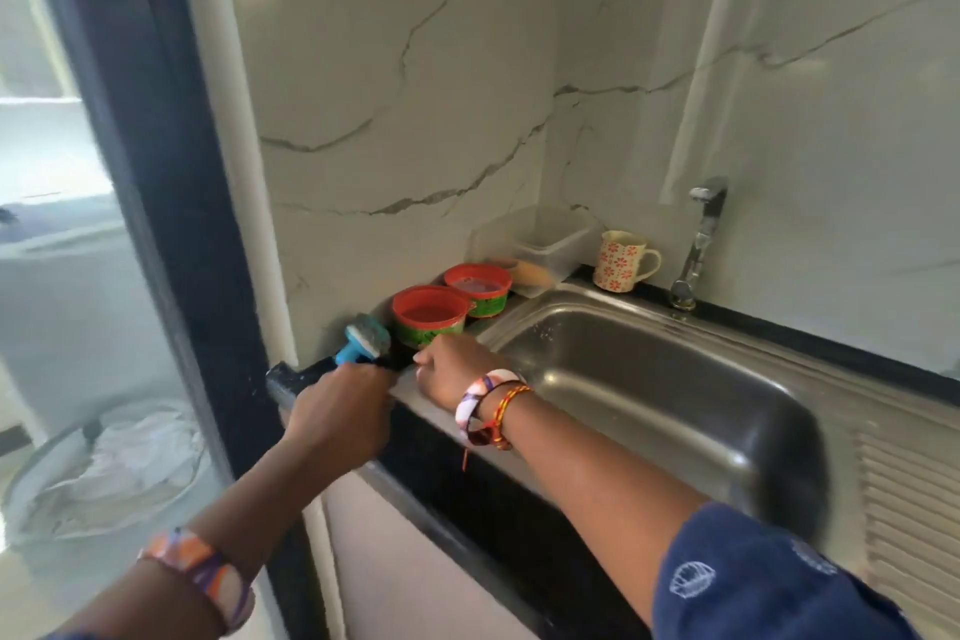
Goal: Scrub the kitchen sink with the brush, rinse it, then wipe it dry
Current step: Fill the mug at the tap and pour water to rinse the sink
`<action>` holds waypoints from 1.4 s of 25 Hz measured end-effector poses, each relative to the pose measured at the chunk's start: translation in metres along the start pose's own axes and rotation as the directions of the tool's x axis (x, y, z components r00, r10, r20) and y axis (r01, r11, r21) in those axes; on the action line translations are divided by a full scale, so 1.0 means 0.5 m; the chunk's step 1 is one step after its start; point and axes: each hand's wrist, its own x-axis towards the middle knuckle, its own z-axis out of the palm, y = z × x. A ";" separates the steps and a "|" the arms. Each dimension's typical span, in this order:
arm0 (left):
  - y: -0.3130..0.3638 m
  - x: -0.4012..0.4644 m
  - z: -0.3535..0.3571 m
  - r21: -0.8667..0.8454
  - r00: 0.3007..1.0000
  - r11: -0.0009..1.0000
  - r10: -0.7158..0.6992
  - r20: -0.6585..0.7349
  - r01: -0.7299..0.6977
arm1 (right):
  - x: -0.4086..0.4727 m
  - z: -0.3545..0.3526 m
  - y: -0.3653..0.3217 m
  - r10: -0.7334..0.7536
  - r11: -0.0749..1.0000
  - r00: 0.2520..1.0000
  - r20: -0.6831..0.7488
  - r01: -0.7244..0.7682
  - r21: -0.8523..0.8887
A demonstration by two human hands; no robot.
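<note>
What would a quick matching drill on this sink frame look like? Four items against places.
Items:
1. brush
2. mug
3. tap
4. clear plastic box

Places:
A. back corner against the wall
B. gripped in the left hand
C. behind the sink, right of the mug
D. on the counter between box and tap

Pairs: 1-B, 2-D, 3-C, 4-A

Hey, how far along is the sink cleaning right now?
Barely started. The left hand holds the blue brush at the counter's left end, outside the sink. The right hand rests beside it. No water runs from the tap. Scrubbing, rinsing and drying all remain.
</note>
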 end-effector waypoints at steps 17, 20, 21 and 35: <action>0.475 0.593 0.017 -0.285 0.707 0.719 0.688 0.163 -0.634 | 0.163 -0.323 0.506 0.511 0.858 0.791 -0.336 -0.451 0.244; 0.506 0.662 0.043 -0.370 0.672 0.673 0.724 0.153 -0.640 | 0.270 -0.314 0.575 0.616 0.783 0.737 -0.279 -0.533 0.320; 0.515 0.682 0.051 -0.383 0.670 0.664 0.729 0.142 -0.642 | 0.306 -0.310 0.598 0.636 0.768 0.724 -0.267 -0.559 0.313; 0.559 0.721 0.078 -0.319 0.801 0.778 0.592 0.085 -0.541 | 0.293 -0.207 0.617 0.806 0.427 0.592 -0.019 -0.558 0.711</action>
